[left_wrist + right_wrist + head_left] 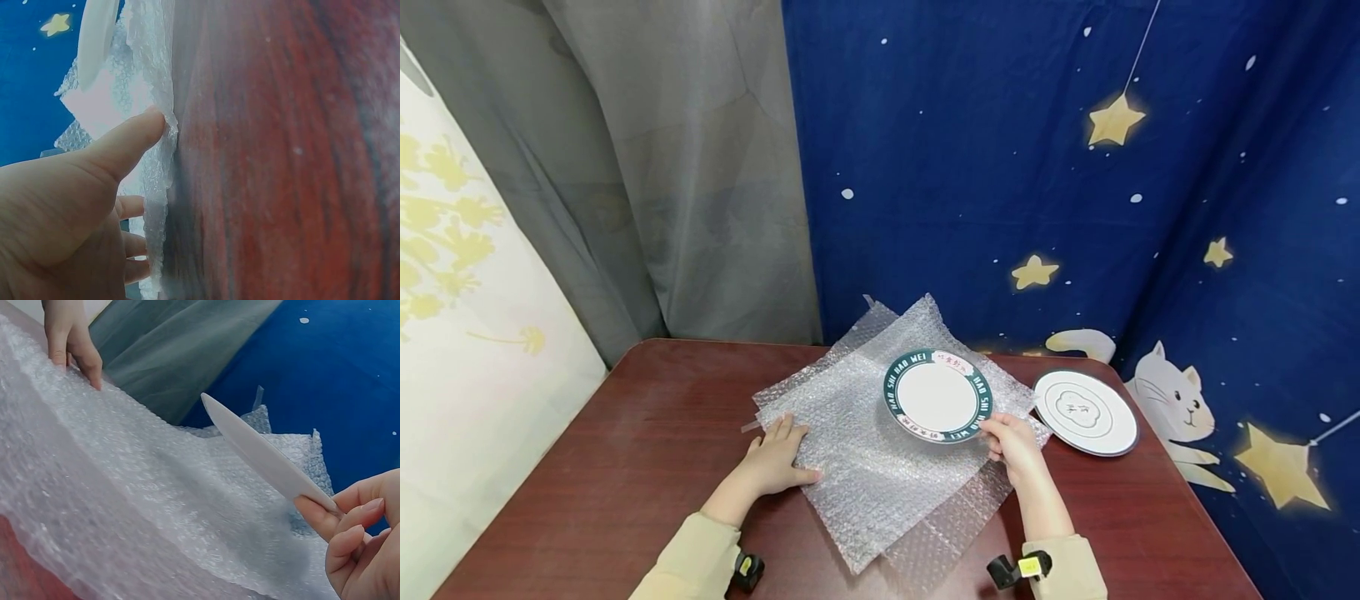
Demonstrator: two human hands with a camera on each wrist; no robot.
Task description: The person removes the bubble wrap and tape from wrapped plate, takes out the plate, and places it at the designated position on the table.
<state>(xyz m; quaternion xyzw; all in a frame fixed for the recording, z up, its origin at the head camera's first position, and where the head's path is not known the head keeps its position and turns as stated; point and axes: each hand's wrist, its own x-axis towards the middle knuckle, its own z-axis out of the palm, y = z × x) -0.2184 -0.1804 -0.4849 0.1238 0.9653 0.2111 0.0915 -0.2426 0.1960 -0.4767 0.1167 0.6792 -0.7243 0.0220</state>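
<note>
My right hand [1013,443] pinches the near right rim of a white plate [934,398] with a dark green lettered border. In the right wrist view that plate [262,453] shows edge-on, tilted and held above the bubble wrap [156,487]. Under it, overlapping sheets of bubble wrap [857,467] lie across the table, turned at different angles. Spread fingers of my left hand [775,462] rest on the left edge of the wrap. The left wrist view shows the thumb [134,137] of that hand against the sheet's edge.
A second white plate [1086,412] with a dark rim and a line drawing lies at the table's right, beside the wrap. The reddish-brown table [647,433] ends at a grey curtain [722,208] and a blue starry curtain [962,167].
</note>
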